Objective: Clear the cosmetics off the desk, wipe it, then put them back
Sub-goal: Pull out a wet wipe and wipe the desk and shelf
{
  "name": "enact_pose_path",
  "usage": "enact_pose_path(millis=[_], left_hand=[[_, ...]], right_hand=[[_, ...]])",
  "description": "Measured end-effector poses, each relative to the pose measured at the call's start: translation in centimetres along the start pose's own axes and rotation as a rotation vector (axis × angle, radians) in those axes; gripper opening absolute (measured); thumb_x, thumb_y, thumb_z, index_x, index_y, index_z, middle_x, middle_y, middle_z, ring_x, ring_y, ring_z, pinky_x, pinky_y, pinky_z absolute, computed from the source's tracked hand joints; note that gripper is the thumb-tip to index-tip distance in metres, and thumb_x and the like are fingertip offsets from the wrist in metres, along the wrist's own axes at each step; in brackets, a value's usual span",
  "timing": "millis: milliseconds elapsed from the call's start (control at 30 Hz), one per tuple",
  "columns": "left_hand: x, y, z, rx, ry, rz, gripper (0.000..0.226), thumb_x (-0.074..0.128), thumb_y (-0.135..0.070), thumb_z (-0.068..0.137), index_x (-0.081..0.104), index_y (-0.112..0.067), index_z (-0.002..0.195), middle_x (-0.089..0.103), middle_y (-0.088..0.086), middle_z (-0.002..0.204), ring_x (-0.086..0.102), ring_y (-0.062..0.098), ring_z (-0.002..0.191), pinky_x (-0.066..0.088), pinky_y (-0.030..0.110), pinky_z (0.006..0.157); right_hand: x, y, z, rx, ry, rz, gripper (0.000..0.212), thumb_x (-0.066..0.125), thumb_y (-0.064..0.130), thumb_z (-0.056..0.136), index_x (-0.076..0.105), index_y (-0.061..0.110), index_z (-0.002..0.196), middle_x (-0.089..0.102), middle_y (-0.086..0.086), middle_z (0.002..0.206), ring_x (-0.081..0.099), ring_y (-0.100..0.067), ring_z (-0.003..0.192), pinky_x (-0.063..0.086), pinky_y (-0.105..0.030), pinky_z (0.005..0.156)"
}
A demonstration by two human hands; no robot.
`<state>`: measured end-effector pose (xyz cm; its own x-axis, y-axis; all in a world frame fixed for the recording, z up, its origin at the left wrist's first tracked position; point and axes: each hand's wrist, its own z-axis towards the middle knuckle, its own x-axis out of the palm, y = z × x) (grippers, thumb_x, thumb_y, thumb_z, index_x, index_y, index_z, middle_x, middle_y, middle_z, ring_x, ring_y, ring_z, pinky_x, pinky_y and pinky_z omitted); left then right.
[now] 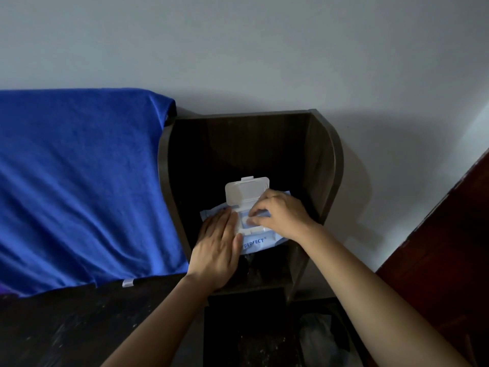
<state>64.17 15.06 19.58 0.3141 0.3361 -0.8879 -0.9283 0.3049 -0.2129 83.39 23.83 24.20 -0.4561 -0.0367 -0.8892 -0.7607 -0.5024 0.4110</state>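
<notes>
The pale blue soft-plastic wipes pack (255, 241), white flip lid (244, 190) raised, is steadied on the dark wooden shelf (325, 160) by the flat left hand (219, 242) while its opening is pinched by the right hand (280, 213), seemingly to draw one out

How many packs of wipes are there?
1. The wipes pack lies on the dark shelf, lid open, left hand and right hand on it. Others may hide in shadow.

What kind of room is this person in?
Probably a bedroom at home: a dark wooden shelf against a plain wall, a blue cloth draped beside it, and a pack of wet wipes on the shelf.
</notes>
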Motion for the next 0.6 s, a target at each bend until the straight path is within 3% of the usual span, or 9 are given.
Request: enact_pose_path(millis=[167, 267, 367, 600], left_hand=[[0.1, 0.0, 0.0, -0.015, 0.015, -0.012, 0.057, 0.028, -0.036, 0.102, 0.049, -0.001, 0.142, 0.049, 0.018, 0.146, 0.046, 0.031, 0.137, 0.031, 0.045, 0.116], [0.2, 0.2, 0.1, -0.013, 0.031, -0.011, 0.059, 0.024, -0.038, 0.102, 0.047, -0.002, 0.144, 0.047, 0.018, 0.148, 0.044, 0.029, 0.139, 0.029, 0.045, 0.118], [0.2, 0.3, 0.1, -0.011, 0.052, -0.004, 0.062, 0.019, -0.040, 0.103, 0.043, -0.003, 0.146, 0.044, 0.016, 0.151, 0.040, 0.027, 0.141, 0.025, 0.043, 0.119], [0.2, 0.3, 0.1, -0.011, 0.063, -0.031, 0.062, 0.021, -0.040, 0.103, 0.046, -0.001, 0.144, 0.048, 0.017, 0.148, 0.043, 0.029, 0.139, 0.028, 0.044, 0.117]], right_hand=[[1.0, 0.2, -0.3, -0.049, -0.097, -0.080, 0.022, 0.072, 0.042, 0.088, 0.078, 0.023, 0.097, 0.063, 0.003, 0.103, 0.059, -0.018, 0.104, 0.045, -0.030, 0.076], [1.3, 0.3, -0.4, -0.056, -0.120, -0.104, 0.022, 0.068, 0.036, 0.093, 0.077, 0.017, 0.100, 0.062, -0.001, 0.106, 0.057, -0.021, 0.106, 0.039, -0.027, 0.078], [1.1, 0.3, -0.4, -0.051, -0.077, -0.098, 0.023, 0.066, 0.035, 0.095, 0.075, 0.016, 0.102, 0.061, -0.001, 0.110, 0.053, -0.019, 0.109, 0.034, -0.025, 0.081], [-0.7, -0.1, -0.2, -0.024, 0.067, -0.011, 0.020, 0.072, 0.040, 0.089, 0.077, 0.024, 0.102, 0.060, 0.008, 0.112, 0.055, -0.010, 0.107, 0.038, -0.025, 0.082]])
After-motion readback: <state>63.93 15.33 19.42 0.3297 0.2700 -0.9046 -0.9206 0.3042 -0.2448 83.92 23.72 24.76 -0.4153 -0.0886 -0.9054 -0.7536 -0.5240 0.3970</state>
